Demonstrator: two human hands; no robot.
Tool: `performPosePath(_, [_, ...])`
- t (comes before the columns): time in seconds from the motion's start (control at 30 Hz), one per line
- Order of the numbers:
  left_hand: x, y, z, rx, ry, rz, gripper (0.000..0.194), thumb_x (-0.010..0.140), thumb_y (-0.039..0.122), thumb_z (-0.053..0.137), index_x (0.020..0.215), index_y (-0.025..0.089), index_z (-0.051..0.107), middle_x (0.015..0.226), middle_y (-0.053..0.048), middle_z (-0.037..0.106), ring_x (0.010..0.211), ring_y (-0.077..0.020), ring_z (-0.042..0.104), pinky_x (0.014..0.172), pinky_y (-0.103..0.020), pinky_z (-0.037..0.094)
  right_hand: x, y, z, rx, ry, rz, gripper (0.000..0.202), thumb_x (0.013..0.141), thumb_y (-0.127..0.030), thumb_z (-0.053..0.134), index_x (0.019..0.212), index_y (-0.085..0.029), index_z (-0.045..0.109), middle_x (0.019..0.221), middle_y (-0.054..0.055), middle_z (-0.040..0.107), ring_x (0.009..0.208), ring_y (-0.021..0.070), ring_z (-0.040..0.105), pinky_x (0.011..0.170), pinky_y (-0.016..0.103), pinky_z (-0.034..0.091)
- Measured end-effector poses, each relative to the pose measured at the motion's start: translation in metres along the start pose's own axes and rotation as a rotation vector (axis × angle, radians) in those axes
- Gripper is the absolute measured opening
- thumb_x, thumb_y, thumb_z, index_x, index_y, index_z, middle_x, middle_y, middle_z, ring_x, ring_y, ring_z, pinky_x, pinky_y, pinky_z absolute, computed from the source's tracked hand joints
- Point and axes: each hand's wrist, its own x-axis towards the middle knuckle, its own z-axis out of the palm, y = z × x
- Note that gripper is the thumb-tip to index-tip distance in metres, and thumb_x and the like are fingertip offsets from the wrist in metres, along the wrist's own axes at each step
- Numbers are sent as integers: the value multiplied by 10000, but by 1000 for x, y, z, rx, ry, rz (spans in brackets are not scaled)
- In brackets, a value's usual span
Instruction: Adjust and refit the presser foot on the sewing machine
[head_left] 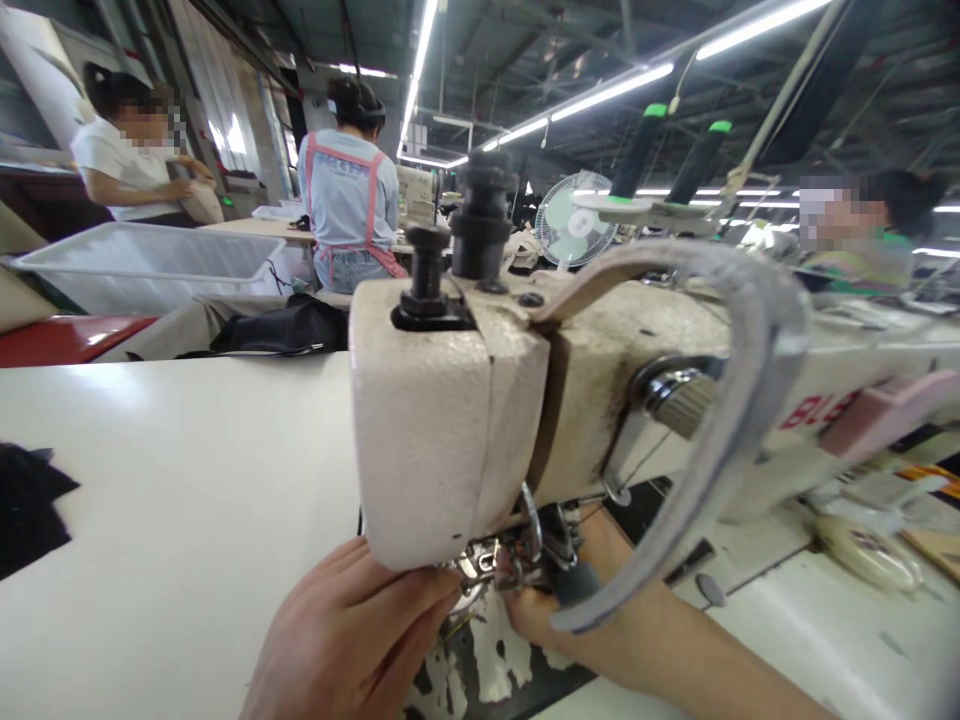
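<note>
A cream sewing machine [442, 430] stands in front of me, its head over the needle area. My left hand [352, 640] is at the left of the presser foot [486, 562], fingers pressed together and tips partly behind the machine head. From the right, my right hand [600, 610] reaches under the arm, its thumb bent in close to the foot. What either hand pinches is hidden or too small to name. Beneath the fingers lies the worn dark needle plate area [499, 650] with flaked light patches. A curved grey strap [750, 400] arches in front of my right wrist.
Black fabric [30, 510] lies on the white table [187, 480] at left. Beyond are a dark cloth bundle [289, 325] and a white plastic bin [157, 255]. Thread cones [637, 150] and a fan [574, 220] stand behind. Several people work around.
</note>
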Motion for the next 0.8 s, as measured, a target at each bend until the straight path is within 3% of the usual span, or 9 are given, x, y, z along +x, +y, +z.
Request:
performPosePath(0.17, [1, 1, 1, 17, 37, 25, 161, 903, 188, 464, 898, 255, 611, 757, 30, 697, 643, -118, 649, 584, -193, 497, -4, -18, -24, -217, -119, 7, 83, 710, -105, 585, 695, -182, 559, 749, -5, 572, 640, 152, 577, 542, 202, 472])
performPosePath(0.27, [1, 2, 3, 41, 41, 49, 163, 915, 187, 444, 900, 244, 596, 772, 26, 691, 667, -125, 641, 624, -218, 498, -14, -28, -34, -453, -150, -40, 172, 789, -157, 644, 954, -155, 595, 975, 80, 600, 820, 246, 619, 740, 340, 543])
performPosePath(0.33, [0, 3, 4, 72, 16, 63, 155, 914, 183, 456, 922, 241, 600, 814, 21, 699, 700, -129, 642, 640, -229, 496, -23, -29, -34, -512, -157, -35, 162, 874, -210, 577, 1030, -164, 583, 1013, 89, 582, 838, 248, 615, 776, 372, 543])
performPosePath(0.43, [2, 6, 3, 109, 33, 109, 173, 927, 185, 442, 928, 229, 609, 838, 8, 709, 705, -135, 651, 638, -246, 498, -32, -26, -24, -450, -162, -22, 163, 934, -179, 457, 1022, -228, 585, 963, 38, 569, 798, 196, 600, 765, 330, 539])
performPosePath(0.63, [5, 12, -1, 157, 68, 192, 230, 949, 174, 400, 903, 214, 621, 800, 11, 716, 670, -127, 671, 609, -247, 517, -25, -25, 3, -509, -6, -93, 149, 871, -186, 610, 1013, -230, 598, 935, 39, 602, 819, 245, 606, 704, 399, 563])
performPosePath(0.8, [4, 13, 0, 127, 72, 167, 211, 941, 177, 421, 875, 210, 619, 757, 12, 691, 635, -127, 655, 572, -247, 512, -15, -22, 18, -605, 98, -201, 279, 774, -115, 631, 1036, -191, 574, 895, 56, 657, 675, 248, 638, 558, 352, 576])
